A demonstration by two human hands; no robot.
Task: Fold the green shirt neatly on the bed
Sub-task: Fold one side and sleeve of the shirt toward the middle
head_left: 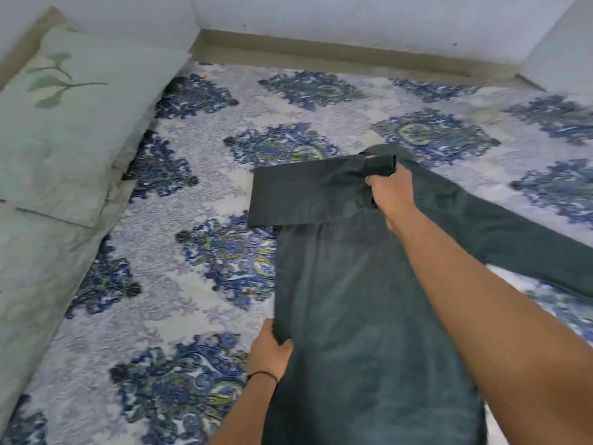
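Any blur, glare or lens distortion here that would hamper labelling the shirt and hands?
Head view: flat, even light, no glare; the dark green cloth shirt reads near black, its creases faint. Head view: soft throughout, smeared most at the right edge; left hand and right hand have readable outlines. Head view: wide-angle stretch toward the corners.
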